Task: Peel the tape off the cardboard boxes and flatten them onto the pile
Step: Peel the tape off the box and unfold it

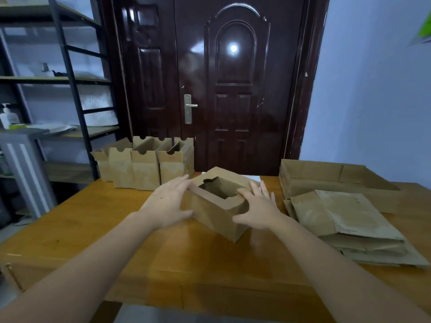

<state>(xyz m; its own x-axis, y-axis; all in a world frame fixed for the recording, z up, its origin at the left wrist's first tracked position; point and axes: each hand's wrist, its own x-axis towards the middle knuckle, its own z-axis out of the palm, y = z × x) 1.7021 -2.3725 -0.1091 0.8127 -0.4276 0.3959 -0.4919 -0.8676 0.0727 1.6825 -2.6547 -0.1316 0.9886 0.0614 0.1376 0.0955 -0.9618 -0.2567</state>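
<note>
Figure: flattening stage, head view. The left hand (pixel 169 205) lies with fingers straight and together against the left face of the open box (pixel 217 206), palm pressing inward; nothing is curled round the cardboard. The right hand (pixel 255 207) meets the box's opposite corner with fingers spread and straight behind it and the thumb reaching across the near right edge; whether that thumb grips or merely rests cannot be told. The box stands between the two palms on the wooden table (pixel 116 229), its top open, one flap with a notched edge folded over the far side. No tape is discernible on it at this resolution.

Taking the box as landmark: behind it and to its left stands a row of upright boxes (pixel 144 164), tops open, awaiting treatment. To its right, near the right hand, lies the pile of flattened boxes (pixel 349 220); behind that pile sits a shallow cardboard tray (pixel 326 176). A dark door (pixel 233 89) fills the wall beyond, and metal shelving (pixel 58 78) stands far left.

Judged step: the box is being squeezed from both sides to collapse it. The next move would call for skewing the walls until they fold flat, then carrying the sheet rightward onto the pile; any remaining tape on the underside, hidden here, would have to come off first.
</note>
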